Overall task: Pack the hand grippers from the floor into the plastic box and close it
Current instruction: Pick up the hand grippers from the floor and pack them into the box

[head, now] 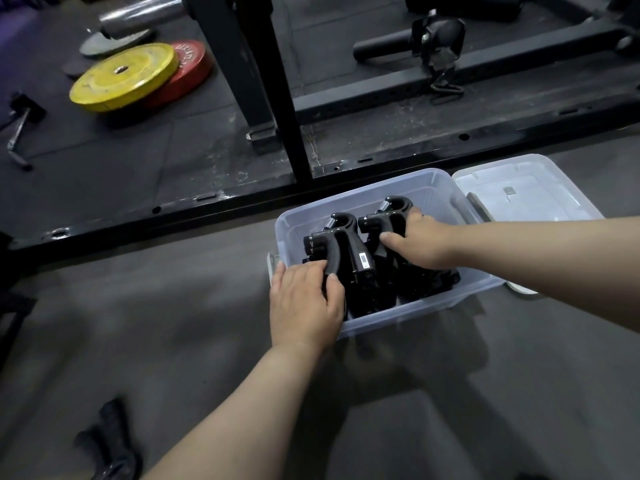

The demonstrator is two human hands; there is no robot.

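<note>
A clear plastic box (429,183) stands on the grey floor with several black hand grippers packed inside. My left hand (304,303) holds the handle of a black hand gripper (341,237) at the box's near left corner. My right hand (420,242) grips a second hand gripper (389,214) standing further back in the box. The box's clear lid (523,188) lies flat on the floor just right of the box. One more black hand gripper (110,441) lies on the floor at the lower left.
A black steel rack frame (242,199) runs across the floor just behind the box, with an upright post (287,88). Yellow (121,76) and red (187,74) weight plates lie at the far left. A bar handle (19,131) lies at the left edge.
</note>
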